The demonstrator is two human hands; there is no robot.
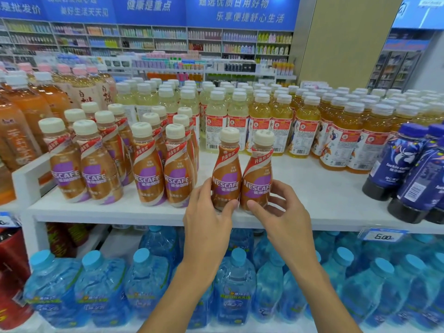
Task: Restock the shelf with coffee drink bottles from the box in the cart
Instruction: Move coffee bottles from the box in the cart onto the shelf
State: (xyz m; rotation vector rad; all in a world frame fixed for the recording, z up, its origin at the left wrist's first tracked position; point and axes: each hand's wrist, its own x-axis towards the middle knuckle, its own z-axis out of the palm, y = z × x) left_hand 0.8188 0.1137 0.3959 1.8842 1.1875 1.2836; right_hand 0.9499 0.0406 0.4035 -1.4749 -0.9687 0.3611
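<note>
Two brown Nescafe coffee bottles with cream caps stand upright side by side near the front edge of the white shelf [312,203]. My left hand [206,212] grips the left bottle [227,169] low down, thumb across its base. My right hand [281,212] grips the right bottle [258,174] the same way. Several more Nescafe bottles [149,169] stand in rows to the left on the same shelf. The box and the cart are out of view.
Yellow tea bottles [305,126] fill the back of the shelf, dark blue coffee bottles [408,169] stand at the right, orange drinks [21,121] at the left. Large blue water bottles [149,280] fill the shelf below. A price tag [384,235] hangs on the shelf edge.
</note>
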